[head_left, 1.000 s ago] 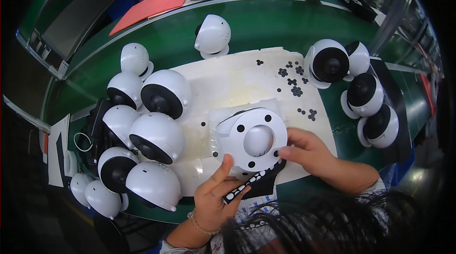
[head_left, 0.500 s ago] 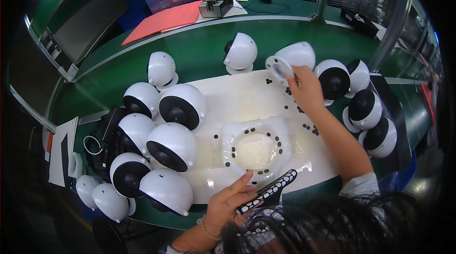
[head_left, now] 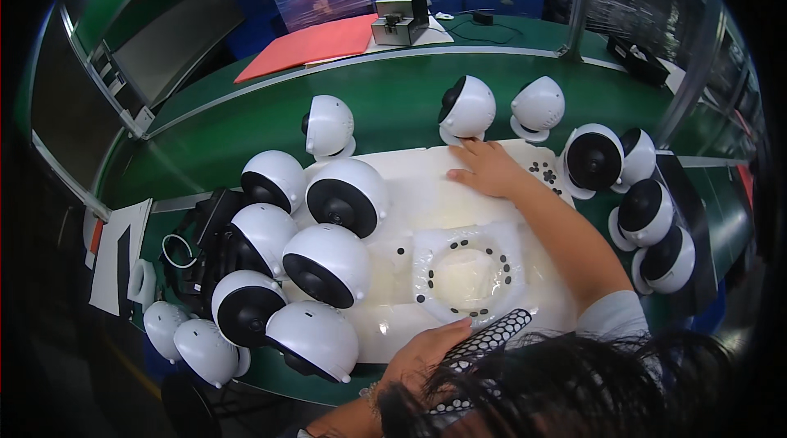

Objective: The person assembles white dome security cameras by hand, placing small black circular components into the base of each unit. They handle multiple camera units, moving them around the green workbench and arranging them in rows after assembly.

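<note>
The right hand splays just beside a glossy white, black-faced, ball-shaped device on the green tabletop, while the left hand, its grip unclear behind dark hair, lies beside a white-spotted black strip near a wrinkled, plastic-covered pad.

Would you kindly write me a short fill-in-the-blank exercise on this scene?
1. The silver metal box stands to the ____ of the flat red sheet.
2. The black strip with white ovals is at the person's ____ hand.
3. The small dots on the clear plastic pad are coloured ____.
Missing words: right; left; black.
</note>
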